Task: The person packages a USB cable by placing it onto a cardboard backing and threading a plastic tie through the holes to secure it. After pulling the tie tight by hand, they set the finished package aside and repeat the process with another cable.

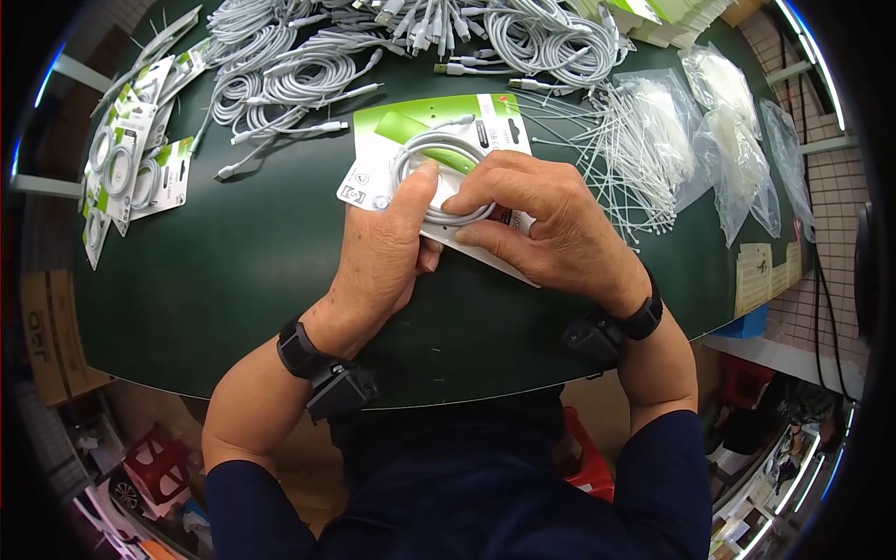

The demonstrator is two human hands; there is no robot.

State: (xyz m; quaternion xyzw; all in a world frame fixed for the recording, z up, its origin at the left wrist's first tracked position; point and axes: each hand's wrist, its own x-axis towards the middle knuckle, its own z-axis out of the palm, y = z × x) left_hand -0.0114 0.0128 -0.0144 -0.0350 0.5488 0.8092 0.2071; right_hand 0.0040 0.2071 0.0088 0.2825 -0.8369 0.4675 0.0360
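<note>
A white and green packaging card (373, 126) is held tilted over the table, with a coiled light grey cable (442, 140) lying against its front. My left hand (381, 238) grips the card's lower left side, its thumb pressed on the coil and its other fingers mostly hidden behind. My right hand (560, 210) is closed at the coil's right side, thumb and forefinger pinching close to the cable. Whether a thin tie is between those fingertips cannot be made out.
Coiled grey cables (289, 75) are heaped along the table's far side. Finished-looking carded cables (121, 168) overlap at the left. Loose white cable ties (625, 149) spread at the right beside clear plastic bags (733, 140). More green and white cards (667, 19) are stacked at the far right.
</note>
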